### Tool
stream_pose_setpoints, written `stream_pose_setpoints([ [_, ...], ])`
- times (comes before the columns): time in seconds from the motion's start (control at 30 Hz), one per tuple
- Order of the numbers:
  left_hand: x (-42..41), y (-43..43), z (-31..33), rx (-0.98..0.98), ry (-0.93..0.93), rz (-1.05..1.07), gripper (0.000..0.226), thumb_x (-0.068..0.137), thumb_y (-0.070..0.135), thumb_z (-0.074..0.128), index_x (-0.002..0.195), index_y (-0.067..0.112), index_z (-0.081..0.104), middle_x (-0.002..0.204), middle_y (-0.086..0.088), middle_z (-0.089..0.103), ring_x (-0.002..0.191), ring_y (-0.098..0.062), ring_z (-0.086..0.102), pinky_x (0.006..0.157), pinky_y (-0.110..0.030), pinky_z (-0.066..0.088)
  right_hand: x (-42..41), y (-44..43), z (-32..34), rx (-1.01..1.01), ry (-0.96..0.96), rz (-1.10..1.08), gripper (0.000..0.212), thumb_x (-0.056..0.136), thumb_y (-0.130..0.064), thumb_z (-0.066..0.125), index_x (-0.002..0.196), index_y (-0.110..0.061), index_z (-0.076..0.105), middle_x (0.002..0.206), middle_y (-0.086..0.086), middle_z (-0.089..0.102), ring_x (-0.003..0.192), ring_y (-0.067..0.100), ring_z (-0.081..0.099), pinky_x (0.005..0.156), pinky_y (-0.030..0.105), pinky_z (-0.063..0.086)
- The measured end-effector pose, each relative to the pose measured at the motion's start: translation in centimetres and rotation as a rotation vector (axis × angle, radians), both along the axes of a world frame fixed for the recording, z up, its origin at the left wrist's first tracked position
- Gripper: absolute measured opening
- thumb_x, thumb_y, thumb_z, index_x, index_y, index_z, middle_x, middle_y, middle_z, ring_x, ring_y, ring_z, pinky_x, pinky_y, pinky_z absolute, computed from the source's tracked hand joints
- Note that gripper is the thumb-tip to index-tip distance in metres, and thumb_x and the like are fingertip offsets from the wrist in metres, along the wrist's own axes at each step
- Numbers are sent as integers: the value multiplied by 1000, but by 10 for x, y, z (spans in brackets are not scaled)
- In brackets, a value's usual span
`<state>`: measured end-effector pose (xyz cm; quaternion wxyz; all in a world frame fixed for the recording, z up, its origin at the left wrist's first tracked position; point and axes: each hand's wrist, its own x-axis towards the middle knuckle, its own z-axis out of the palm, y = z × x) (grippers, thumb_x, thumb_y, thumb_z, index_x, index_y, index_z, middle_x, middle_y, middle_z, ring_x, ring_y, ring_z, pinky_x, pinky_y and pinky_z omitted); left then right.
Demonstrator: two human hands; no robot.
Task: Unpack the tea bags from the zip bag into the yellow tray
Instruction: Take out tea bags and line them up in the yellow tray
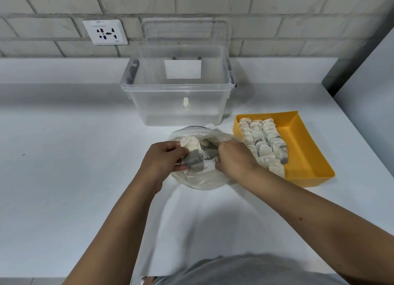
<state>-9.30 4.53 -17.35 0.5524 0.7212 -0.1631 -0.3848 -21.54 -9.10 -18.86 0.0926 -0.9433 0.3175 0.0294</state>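
Note:
A clear zip bag lies open on the white counter, with several tea bags inside it. My left hand grips a small bunch of tea bags at the bag's left side. My right hand reaches into the bag's mouth from the right, fingers curled among the tea bags; what they hold is hidden. The yellow tray sits to the right, its left half filled with rows of tea bags.
A clear plastic bin stands behind the zip bag, its lid leaning on the brick wall. A wall socket is at the back left. The counter edge runs along the right, past the tray.

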Motion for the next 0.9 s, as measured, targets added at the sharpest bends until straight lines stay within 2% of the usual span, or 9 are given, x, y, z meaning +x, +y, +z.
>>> stream_pose_setpoints([
  [0.07,0,0,1,-4,-27,-2,20,92,3,62,73,6,68,76,-11,58,68,-17,61,64,-22,60,-6,-2,9,155,-168,-65,11,80,-18,68,73,-10,70,75,3,69,74,20,66,63,27,47],
  [0.17,-1,-1,2,-5,-62,-4,23,92,5,61,71,8,68,74,-10,58,66,-17,62,63,-22,58,-18,-4,39,799,-548,-268,10,85,-11,67,75,-9,71,61,-1,68,56,15,65,61,32,59],
  [0.23,-4,-2,3,-12,-49,-14,21,93,5,61,72,6,67,76,-11,60,66,-17,66,62,-22,58,-27,-7,56,1203,-632,-279,10,90,-6,62,84,-7,71,68,4,69,59,14,64,57,28,58],
  [0.3,-10,-4,6,-45,28,-43,17,94,7,61,79,3,69,83,-12,67,71,-20,70,64,-24,59,-32,-10,61,1363,-612,-253,10,91,-6,61,94,-7,71,80,9,70,66,17,66,58,25,56],
  [0.47,-22,-10,17,-155,301,-40,20,98,19,59,100,5,74,96,-12,77,80,-22,75,69,-30,62,-36,-12,50,1351,-563,-271,12,91,-9,62,100,-8,70,87,11,71,72,19,65,56,25,56],
  [0.57,-28,-12,17,-146,253,-81,26,94,31,65,103,9,75,98,-8,78,88,-21,76,76,-30,62,-38,-12,50,1333,-577,-308,12,92,-11,61,98,-8,71,85,10,71,68,18,65,52,23,55],
  [0.67,-36,-16,13,-132,194,-99,22,88,22,73,105,8,74,100,-9,78,88,-19,75,76,-30,62,-39,-12,50,1334,-603,-335,14,91,-18,63,98,-8,71,82,9,70,67,18,64,52,24,56],
  [0.77,-42,-21,10,-149,193,-12,18,87,15,74,102,6,75,94,-8,77,85,-19,74,77,-32,62,-42,-11,53,1341,-602,-358,34,87,-36,67,104,-7,69,84,9,71,69,21,68,57,27,57],
  [0.9,-47,-28,12,-174,245,21,17,88,15,74,101,5,74,89,-6,76,85,-19,74,79,-32,62,-50,-12,52,1163,-597,-301,29,80,-13,76,104,-1,65,79,9,70,70,19,66,59,26,58],
])
